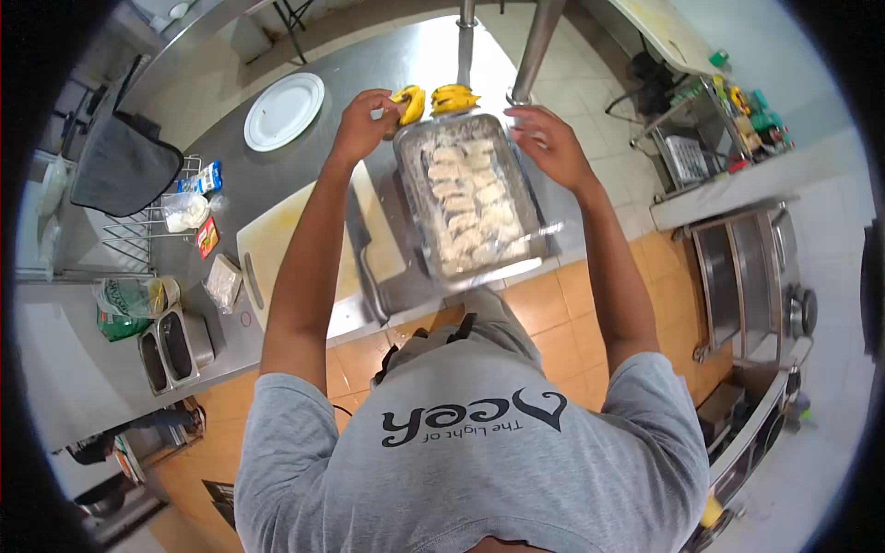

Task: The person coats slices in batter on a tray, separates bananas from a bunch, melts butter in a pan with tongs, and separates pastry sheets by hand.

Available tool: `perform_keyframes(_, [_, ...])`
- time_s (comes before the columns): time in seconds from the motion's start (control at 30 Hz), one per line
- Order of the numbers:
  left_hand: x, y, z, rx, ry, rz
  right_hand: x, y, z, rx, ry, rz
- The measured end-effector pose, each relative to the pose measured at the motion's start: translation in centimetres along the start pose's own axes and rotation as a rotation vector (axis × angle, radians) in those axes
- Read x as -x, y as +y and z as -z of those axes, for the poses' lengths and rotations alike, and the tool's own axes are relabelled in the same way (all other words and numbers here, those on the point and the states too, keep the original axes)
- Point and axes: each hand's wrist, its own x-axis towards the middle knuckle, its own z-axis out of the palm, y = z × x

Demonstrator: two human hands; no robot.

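A metal tray (408,200) holds rows of pale, floury-looking pieces (466,198), and clear plastic film (527,241) shows at its near right end. My left hand (361,129) is by the tray's far left corner, its fingers curved and apart, close to a bunch of yellow bananas (410,104). Whether the fingertips touch the bananas I cannot tell. Over the tray's far right corner, my right hand (555,152) has its fingers spread, with nothing seen in it. More bananas (454,98) lie just behind the tray.
Left of the tray are a cutting board (290,235) and a knife (366,267), its handle toward me. A white plate (284,111) lies farther back. Packets (200,177), a wire rack (129,241) and metal containers (175,346) line the left side. A metal post (537,51) rises at the table's far right.
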Motion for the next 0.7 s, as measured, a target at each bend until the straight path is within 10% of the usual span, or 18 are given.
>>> perform_keyframes(0.4, [21.5,8.8,5.3,0.635,-0.230,0.317,31.0,-4.5,-11.4,-0.929,0.518,-0.501])
perform_keyframes(0.7, [32.3,10.7,0.8,0.836,-0.524,0.614,31.8,-7.1,-13.1,-1.607,0.324,-0.221])
